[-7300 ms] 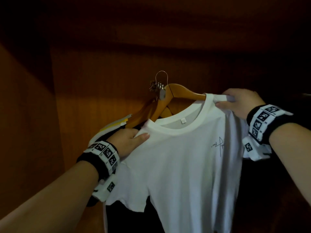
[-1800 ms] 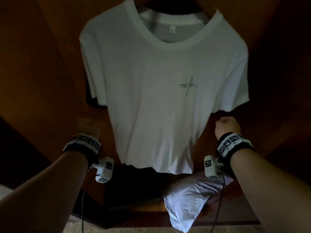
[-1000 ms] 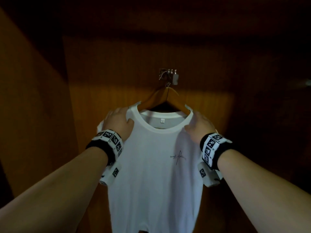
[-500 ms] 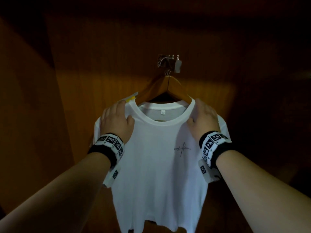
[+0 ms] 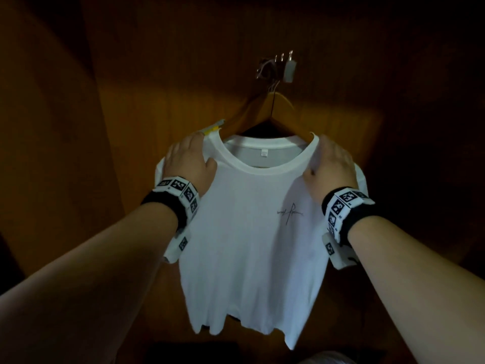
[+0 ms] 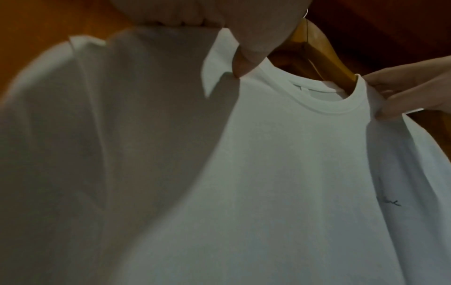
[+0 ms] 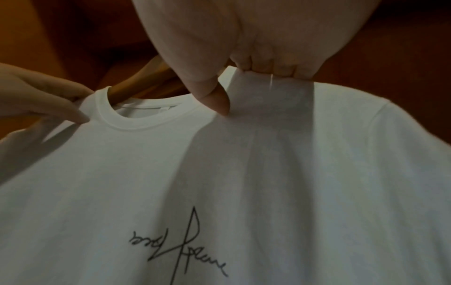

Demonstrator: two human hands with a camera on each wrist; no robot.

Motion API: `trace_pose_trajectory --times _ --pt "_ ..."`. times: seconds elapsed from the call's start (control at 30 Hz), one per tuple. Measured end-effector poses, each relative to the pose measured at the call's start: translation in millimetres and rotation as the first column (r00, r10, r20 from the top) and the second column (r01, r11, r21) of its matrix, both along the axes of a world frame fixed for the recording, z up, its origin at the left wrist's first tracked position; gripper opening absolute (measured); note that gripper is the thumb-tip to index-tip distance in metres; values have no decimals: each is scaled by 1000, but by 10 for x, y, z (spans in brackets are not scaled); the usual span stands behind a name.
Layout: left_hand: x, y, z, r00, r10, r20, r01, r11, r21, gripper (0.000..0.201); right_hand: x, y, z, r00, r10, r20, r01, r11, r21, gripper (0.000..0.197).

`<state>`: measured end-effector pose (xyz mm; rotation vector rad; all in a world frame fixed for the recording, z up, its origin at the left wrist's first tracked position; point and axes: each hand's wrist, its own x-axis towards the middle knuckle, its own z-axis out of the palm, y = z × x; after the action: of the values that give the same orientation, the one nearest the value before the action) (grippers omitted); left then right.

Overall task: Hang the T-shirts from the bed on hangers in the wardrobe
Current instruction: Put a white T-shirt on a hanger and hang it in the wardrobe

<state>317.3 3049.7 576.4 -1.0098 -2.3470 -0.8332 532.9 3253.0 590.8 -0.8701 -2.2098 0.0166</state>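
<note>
Barely shifted since half a second ago: left hand (image 5: 187,164) and right hand (image 5: 332,166) pinching the shoulders of the white T-shirt (image 5: 252,232), either side of its collar. Already draped on the wooden hanger (image 5: 273,111), hooked in the wardrobe (image 5: 131,106). Only straightening left here; bed out of view.

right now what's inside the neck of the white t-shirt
A wooden hanger rises out of the white T-shirt's collar, with a small neck label on the inner back. The hanger's arms are covered by fabric and both hands.
</note>
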Motion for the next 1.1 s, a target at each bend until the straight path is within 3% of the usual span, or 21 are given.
trace_pose_trajectory --times 0.17,0.23,0.47,0.6,0.8,0.93,1.1 --pt "128 -182 223 988 72 134 -36 967 -254 98 194 20 167 991 70 115 -61 995 -73 79" --pt "249 -278 249 975 118 189 -64 960 -271 106 281 38 188 985 94 142 -78 990 -118 83" --pt "863 -934 328 934 335 122 -270 890 -368 99 232 -210 270 935 298 191 -285 954 -94 83" --pt "1213 -1548 417 898 429 99 -367 854 -368 95 1 -720 239 874 451 179 -437 892 -112 83" --pt "1608 -2728 685 799 591 106 -518 768 -376 96 -260 -1802 260 719 668 194 -650 744 -153 82" --pt "1781 -3426 782 728 679 93 -607 702 -371 95 -327 -2491 380 635 750 183 -736 660 -153 82" --pt "1938 -4298 686 681 720 136 -649 679 -343 92 -396 -3313 460 567 808 158 -795 587 -150 82"
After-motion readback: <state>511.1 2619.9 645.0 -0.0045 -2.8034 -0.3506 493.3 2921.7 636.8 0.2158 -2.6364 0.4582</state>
